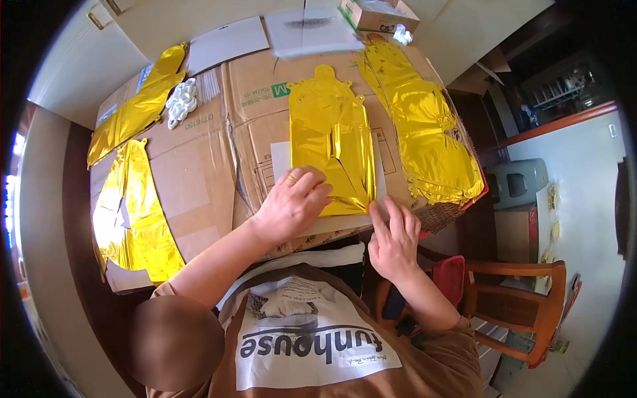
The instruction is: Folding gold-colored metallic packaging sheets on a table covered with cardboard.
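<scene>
A flat, shiny gold foil balloon (318, 126) lies in front of me on a spread-out cardboard sheet (259, 142), with pale paper showing beside its lower part. Over its lower left side, my left hand (292, 204) is closed with curled fingers; what they pinch, if anything, is hidden. My right hand (395, 242) rests at the balloon's lower right corner, fingers stretched out and the index fingertip touching the foil edge. Creases run through the foil between my two hands.
More flat gold foil balloons lie around: a stack (424, 126) on the right, one (142, 109) far left and one (136, 205) near left. A white ribbon bundle (182, 103) sits at left. An open box (381, 14) stands at the back. A wooden chair (511, 298) is at right.
</scene>
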Demonstrator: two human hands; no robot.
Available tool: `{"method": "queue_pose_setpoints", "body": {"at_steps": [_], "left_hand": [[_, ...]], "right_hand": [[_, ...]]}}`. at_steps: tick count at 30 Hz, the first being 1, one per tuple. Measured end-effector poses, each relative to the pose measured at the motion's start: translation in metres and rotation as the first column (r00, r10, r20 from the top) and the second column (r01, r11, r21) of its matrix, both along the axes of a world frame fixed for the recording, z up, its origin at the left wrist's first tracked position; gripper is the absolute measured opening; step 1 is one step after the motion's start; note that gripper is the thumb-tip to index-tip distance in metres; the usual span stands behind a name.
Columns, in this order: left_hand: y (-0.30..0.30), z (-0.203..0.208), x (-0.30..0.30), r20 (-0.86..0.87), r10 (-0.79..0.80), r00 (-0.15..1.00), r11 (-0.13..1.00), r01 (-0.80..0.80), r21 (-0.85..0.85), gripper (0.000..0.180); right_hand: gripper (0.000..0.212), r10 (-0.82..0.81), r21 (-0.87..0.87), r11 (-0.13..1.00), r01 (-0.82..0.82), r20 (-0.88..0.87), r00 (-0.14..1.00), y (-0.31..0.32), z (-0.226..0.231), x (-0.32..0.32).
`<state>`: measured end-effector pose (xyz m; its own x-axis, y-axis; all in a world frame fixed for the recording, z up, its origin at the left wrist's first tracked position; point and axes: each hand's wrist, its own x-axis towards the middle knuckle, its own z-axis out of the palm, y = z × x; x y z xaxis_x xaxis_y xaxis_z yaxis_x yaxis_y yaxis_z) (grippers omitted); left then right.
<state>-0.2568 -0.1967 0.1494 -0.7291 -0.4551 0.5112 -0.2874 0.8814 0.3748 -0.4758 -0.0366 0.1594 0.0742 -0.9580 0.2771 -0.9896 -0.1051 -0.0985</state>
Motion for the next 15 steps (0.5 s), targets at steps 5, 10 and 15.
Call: {"method": "queue_pose_setpoints", "body": {"at_steps": [5,10,15], "left_hand": [[0.006,-0.005,0.0,-0.002,0.072,0.997,0.997,-0.072,0.035,0.038],[0.011,0.009,0.0,0.049,0.124,0.991,0.989,-0.128,0.08,0.035],[0.007,0.008,0.004,0.029,0.133,0.991,0.989,-0.134,0.06,0.034]], "right_hand": [[0.034,0.055,0.002,0.998,-0.057,0.248,0.967,-0.021,0.012,-0.018],[0.03,0.093,-0.153,0.986,-0.068,0.159,0.983,-0.06,0.022,-0.014],[0.074,0.178,0.043,0.983,-0.177,-0.013,0.984,-0.092,-0.003,-0.01]]}}
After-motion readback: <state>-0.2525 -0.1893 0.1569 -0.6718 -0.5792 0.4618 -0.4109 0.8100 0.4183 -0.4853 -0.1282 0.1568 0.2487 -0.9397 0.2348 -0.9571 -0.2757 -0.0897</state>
